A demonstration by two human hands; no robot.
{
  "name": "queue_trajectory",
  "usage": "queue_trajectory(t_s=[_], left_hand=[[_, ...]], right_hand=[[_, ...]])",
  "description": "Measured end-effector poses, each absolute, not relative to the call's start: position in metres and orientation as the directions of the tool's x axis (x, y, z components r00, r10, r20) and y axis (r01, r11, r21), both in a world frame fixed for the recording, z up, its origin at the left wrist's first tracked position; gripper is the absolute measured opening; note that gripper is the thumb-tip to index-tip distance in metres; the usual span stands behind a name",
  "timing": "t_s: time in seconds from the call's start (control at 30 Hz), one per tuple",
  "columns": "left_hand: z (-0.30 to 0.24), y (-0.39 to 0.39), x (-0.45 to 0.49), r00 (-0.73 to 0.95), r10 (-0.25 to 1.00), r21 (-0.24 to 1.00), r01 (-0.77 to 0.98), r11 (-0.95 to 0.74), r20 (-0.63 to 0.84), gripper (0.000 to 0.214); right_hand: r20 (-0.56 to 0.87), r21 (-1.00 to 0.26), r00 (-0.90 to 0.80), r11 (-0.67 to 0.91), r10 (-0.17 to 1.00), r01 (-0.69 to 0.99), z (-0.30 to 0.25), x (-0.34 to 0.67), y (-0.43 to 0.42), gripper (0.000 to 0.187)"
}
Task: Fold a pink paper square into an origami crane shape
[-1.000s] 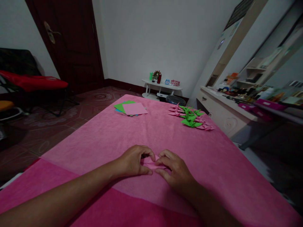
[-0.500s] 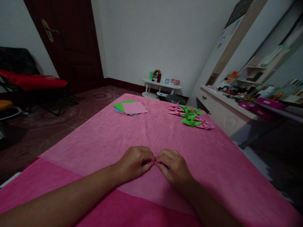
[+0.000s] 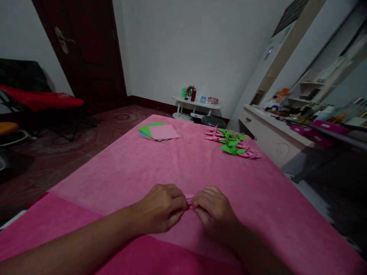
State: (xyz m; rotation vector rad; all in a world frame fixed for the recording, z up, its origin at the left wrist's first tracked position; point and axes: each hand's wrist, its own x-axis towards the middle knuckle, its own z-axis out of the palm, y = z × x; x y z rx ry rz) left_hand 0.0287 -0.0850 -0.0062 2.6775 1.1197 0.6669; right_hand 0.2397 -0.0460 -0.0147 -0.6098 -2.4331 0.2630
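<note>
Between my two hands is a small folded piece of pink paper (image 3: 189, 199), mostly covered by the fingers. My left hand (image 3: 164, 208) pinches its left side, with thumb and fingers together. On the other side my right hand (image 3: 213, 210) is closed on the paper's right end. Both hands rest low over the pink cloth (image 3: 183, 160) covering the table. The exact shape of the folded paper is hidden.
At the table's far left lies a stack of coloured paper squares (image 3: 164, 132). Several pink and green paper cranes (image 3: 231, 146) are grouped at the far right. Beyond stand a white side table (image 3: 197, 102), a cluttered dresser (image 3: 275, 130) and a red chair (image 3: 43, 101).
Both hands have come slightly lower and nearer to me, the fingertips a little farther apart. More of the pink paper shows between them. The view has shifted slightly.
</note>
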Motion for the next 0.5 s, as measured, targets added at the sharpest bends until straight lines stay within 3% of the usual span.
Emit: queue_trajectory(t_s=[0.13,0.5], left_hand=[[-0.012,-0.082,0.03,0.485,0.81,0.485,0.649,-0.587,0.331,0.016],[-0.005,-0.074,0.029,0.473,0.863,0.712,0.544,-0.445,0.178,0.014]], right_hand=[[0.485,-0.403,-0.674,0.826,0.557,0.393,-0.017,0.239,-0.045,0.007],[0.262,-0.574,-0.63,0.643,0.731,0.507,-0.008,0.236,-0.048,0.014]])
